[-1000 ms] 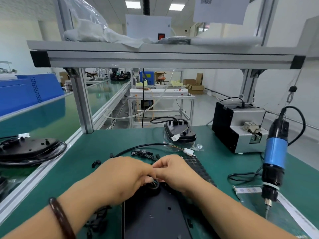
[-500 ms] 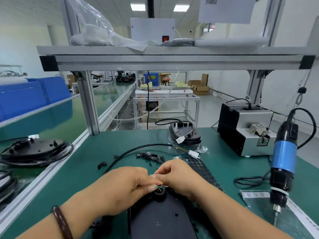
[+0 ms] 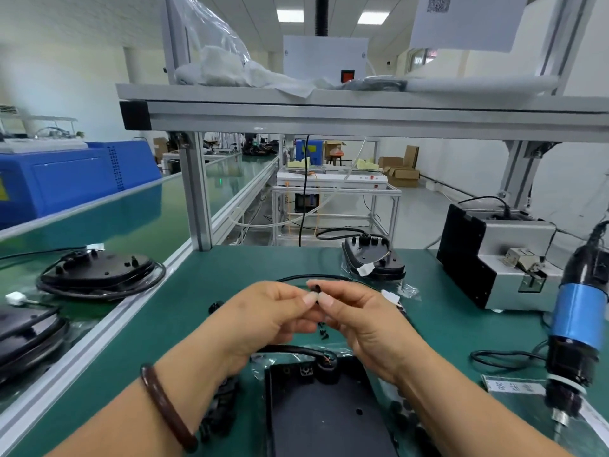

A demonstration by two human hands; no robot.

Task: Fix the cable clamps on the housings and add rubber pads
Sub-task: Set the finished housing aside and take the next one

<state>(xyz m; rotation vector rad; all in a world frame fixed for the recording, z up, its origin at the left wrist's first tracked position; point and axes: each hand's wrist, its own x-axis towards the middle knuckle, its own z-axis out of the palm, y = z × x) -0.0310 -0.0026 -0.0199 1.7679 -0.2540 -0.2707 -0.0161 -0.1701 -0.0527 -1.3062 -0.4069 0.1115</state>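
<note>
A black housing (image 3: 323, 413) lies flat on the green bench right in front of me, its black cable (image 3: 296, 350) entering at the far end. Above it, my left hand (image 3: 263, 318) and my right hand (image 3: 359, 321) meet fingertip to fingertip and pinch a small black cable clamp (image 3: 317, 289) between them. A few small black parts (image 3: 323, 333) show on the mat just under my fingers. Another black housing (image 3: 374, 258) with a white connector stands further back.
A blue electric screwdriver (image 3: 576, 328) hangs at the right edge. Behind it stands a grey and black screw feeder (image 3: 494, 258). Black housings with coiled cable (image 3: 99, 275) lie on the conveyor at left. An aluminium shelf frame (image 3: 329, 117) spans overhead.
Both hands rose off the housing's cable entry and now hold a small clamp in the air. The view tilted down and shifted left.
</note>
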